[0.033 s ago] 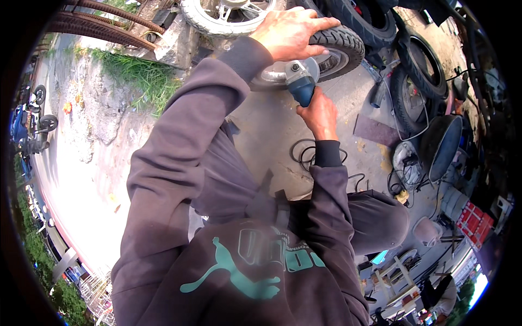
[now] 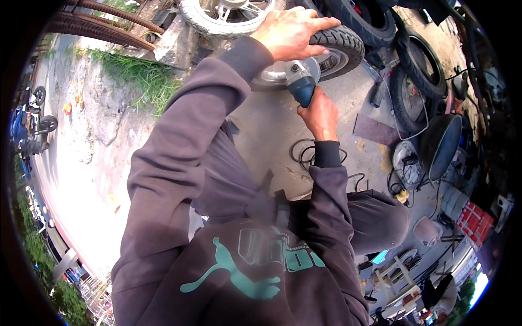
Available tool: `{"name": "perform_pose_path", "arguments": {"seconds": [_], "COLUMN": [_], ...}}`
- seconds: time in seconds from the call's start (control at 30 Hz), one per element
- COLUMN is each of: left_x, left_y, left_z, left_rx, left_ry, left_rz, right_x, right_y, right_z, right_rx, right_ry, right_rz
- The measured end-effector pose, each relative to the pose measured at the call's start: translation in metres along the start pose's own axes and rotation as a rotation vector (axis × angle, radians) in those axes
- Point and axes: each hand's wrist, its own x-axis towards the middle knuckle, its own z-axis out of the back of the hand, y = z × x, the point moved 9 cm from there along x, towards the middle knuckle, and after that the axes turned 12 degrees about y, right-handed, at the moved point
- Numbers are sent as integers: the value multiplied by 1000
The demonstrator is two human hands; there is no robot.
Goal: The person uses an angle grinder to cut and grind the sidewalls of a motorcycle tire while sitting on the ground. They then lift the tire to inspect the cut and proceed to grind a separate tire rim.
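My left hand [image 2: 288, 32] grips the top of a motorcycle wheel with a black treaded tyre [image 2: 342, 43] and silver rim [image 2: 334, 62], its index finger stretched along the tread. My right hand [image 2: 318, 114] is closed around the body of a blue-grey angle grinder [image 2: 300, 88], below the wheel. The grinder's silver head and disc [image 2: 310, 68] sit against or very near the rim; exact contact cannot be made out. A coiled black cable [image 2: 302, 152] lies on the concrete beside my right wrist.
A white wheel [image 2: 228, 19] lies behind my left hand. Loose tyres [image 2: 424, 81], a dark round basin [image 2: 440, 146], a flat plate [image 2: 375, 130] and a red crate [image 2: 473, 223] are at right. Rusty bars [image 2: 98, 30], grass [image 2: 136, 76] and a parked motorcycle [image 2: 32, 119] are at left.
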Motion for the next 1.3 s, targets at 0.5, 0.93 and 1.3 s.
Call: {"name": "perform_pose_path", "arguments": {"seconds": [0.5, 0.93, 1.3], "left_x": [-32, -40, -28], "left_y": [19, 20, 11], "left_z": [-2, 6, 6], "left_rx": [-67, 36, 34], "left_ry": [56, 163, 179], "left_rz": [10, 56, 58], "right_x": [-71, -16, -2], "right_y": [-63, 22, 26], "right_z": [1, -34, -26], "right_rx": [519, 833, 589], "right_ry": [85, 238, 163], "right_rz": [-74, 124, 80]}}
